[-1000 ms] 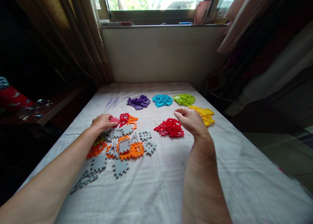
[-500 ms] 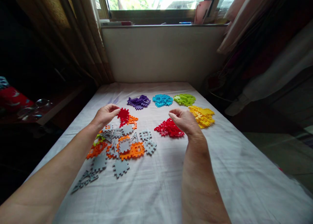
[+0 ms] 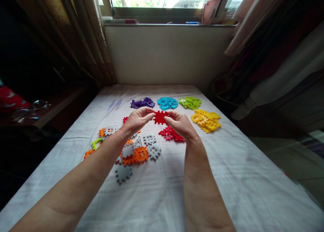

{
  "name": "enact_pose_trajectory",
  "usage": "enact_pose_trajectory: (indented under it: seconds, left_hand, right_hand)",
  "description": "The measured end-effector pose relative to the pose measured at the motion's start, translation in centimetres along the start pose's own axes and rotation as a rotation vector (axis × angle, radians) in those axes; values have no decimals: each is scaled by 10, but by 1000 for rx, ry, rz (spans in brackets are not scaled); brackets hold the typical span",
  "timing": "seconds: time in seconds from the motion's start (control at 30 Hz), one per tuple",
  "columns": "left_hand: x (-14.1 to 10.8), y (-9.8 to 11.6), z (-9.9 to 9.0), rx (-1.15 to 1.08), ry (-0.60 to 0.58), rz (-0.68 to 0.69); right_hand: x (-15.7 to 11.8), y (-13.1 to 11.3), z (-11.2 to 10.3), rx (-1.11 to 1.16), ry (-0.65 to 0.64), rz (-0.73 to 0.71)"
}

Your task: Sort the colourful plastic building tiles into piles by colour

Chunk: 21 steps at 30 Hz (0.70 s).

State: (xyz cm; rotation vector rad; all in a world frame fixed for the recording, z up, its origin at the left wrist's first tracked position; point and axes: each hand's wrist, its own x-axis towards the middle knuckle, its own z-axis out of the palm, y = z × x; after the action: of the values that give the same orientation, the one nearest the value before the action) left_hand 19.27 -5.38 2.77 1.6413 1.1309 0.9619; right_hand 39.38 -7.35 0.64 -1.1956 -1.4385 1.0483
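Near the frame's centre, a red toothed tile [image 3: 160,117] is pinched at its left edge by the left hand [image 3: 138,120], at its right by the right hand [image 3: 181,124].

No text, no label, no brand, no number and no sign can be read on anything that shows in this head-camera view.

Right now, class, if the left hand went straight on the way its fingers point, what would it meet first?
The left hand would meet the red piece it holds, then probably the right hand at the piece's opposite edge, though depth is hard to judge.
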Motion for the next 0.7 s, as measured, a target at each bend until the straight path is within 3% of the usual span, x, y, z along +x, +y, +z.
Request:
enact_pose_trajectory:
  seconds: [0.07, 0.17, 0.2, 0.3, 0.5, 0.7]
  left_hand:
    - [3, -6, -6, 142, -9, 8]
    - [3, -24, -25, 588, 70, 8]
    - [2, -31, -33, 775, 101, -5]
    - [-4, -49, -55, 1149, 36, -119]
    - [-10, -65, -75, 1192, -42, -222]
    - [-6, -68, -80, 1151, -35, -249]
  right_hand:
    - [-1, 7, -19, -19, 134, 52]
    - [-4, 22, -51, -178, 365, 178]
    - [-5, 27, -60, -250, 407, 229]
    - [-6, 40, -76, -429, 398, 385]
    - [-7, 54, -77, -554, 242, 530]
    - [-4, 72, -83, -791, 274, 540]
